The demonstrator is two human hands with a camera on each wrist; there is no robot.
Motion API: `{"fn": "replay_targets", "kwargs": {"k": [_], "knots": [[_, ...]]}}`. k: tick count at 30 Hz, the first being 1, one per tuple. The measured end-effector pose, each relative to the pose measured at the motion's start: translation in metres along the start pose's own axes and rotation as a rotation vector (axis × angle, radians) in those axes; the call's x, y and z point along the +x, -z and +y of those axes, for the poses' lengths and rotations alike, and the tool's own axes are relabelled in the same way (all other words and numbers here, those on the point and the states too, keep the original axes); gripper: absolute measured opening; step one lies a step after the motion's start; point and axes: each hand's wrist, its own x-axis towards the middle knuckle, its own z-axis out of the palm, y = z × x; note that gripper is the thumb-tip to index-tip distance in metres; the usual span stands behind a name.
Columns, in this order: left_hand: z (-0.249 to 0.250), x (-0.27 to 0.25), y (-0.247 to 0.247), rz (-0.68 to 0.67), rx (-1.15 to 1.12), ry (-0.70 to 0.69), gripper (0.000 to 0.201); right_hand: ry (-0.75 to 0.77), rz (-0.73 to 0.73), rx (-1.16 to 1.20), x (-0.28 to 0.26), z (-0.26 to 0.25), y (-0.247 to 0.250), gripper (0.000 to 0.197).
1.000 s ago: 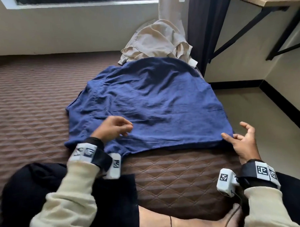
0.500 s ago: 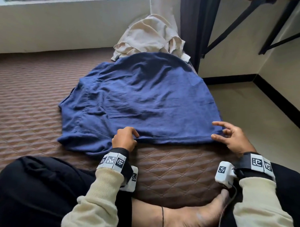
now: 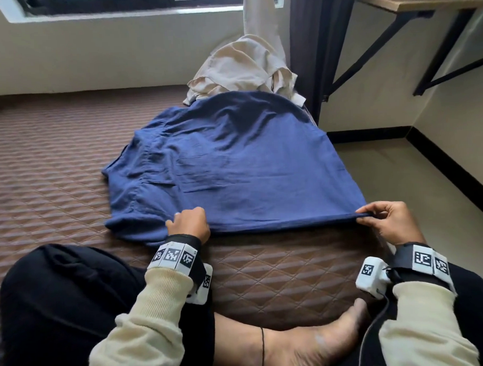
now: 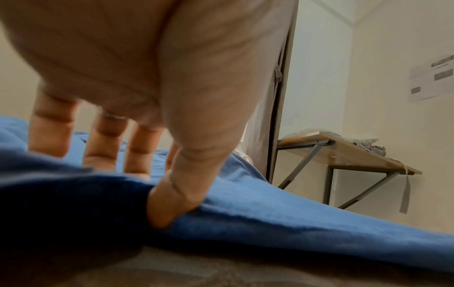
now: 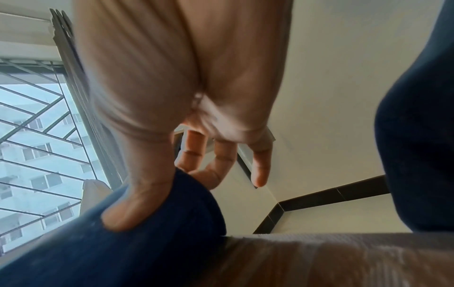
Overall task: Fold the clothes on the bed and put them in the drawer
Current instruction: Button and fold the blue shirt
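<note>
Brown quilted bed [image 3: 56, 173] w/ blue shirt [image 3: 234, 161] spread flat, beige clothes [image 3: 239, 70] behind it. Left hand [image 3: 188, 225] & right hand [image 3: 387, 221] each pinching the near hem. IMO lift both corners evenly, keep hem taut, fold away from you

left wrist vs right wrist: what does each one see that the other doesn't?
Only the left wrist view: the left hand, thumb pressed into the hem, a folding table and a paper on the wall.
Only the right wrist view: the right hand pinching the corner, a barred window and the dark skirting.
Both: the blue garment held at its near edge.
</note>
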Motion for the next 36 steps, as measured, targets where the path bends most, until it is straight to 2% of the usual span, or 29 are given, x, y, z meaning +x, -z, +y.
{"fn": "replay_targets", "kwargs": {"k": [3, 5, 7, 8, 11, 15, 19, 23, 25, 33, 36], "knots": [[-0.004, 0.004, 0.010, 0.096, -0.124, -0.010, 0.025, 0.073, 0.134, -0.127, -0.003, -0.011, 0.002, 0.036], [-0.011, 0.008, 0.021, 0.162, -0.262, -0.039, 0.022, 0.146, 0.157, -0.146, -0.007, -0.023, 0.002, 0.032], [-0.016, 0.014, 0.034, 0.234, -0.385, -0.125, 0.019, 0.227, 0.142, -0.032, -0.003, -0.032, 0.000, 0.030], [-0.017, 0.015, 0.041, 0.265, -0.424, -0.177, 0.018, 0.249, 0.118, 0.104, 0.000, -0.038, -0.001, 0.031], [-0.017, 0.027, 0.060, 0.342, -0.449, -0.296, 0.020, 0.190, 0.096, 0.433, 0.015, -0.051, -0.010, 0.033], [-0.012, 0.058, 0.080, 0.442, -0.443, -0.422, 0.019, 0.176, 0.231, 0.458, 0.051, -0.063, -0.021, 0.028], [0.002, 0.103, 0.092, 0.467, -0.375, -0.509, 0.014, 0.206, 0.306, 0.363, 0.097, -0.068, -0.026, 0.024], [0.020, 0.154, 0.096, 0.466, -0.355, -0.480, 0.012, 0.162, 0.306, 0.259, 0.145, -0.054, -0.036, 0.015], [0.028, 0.181, 0.095, 0.447, -0.361, -0.428, 0.012, 0.144, 0.288, 0.218, 0.170, -0.048, -0.043, 0.017], [0.039, 0.273, 0.082, 0.307, -0.330, -0.213, 0.014, 0.095, 0.195, 0.024, 0.254, -0.037, -0.065, 0.026], [0.037, 0.291, 0.072, 0.188, -0.292, -0.156, 0.014, 0.060, 0.168, -0.142, 0.265, -0.040, -0.073, 0.025]]}}
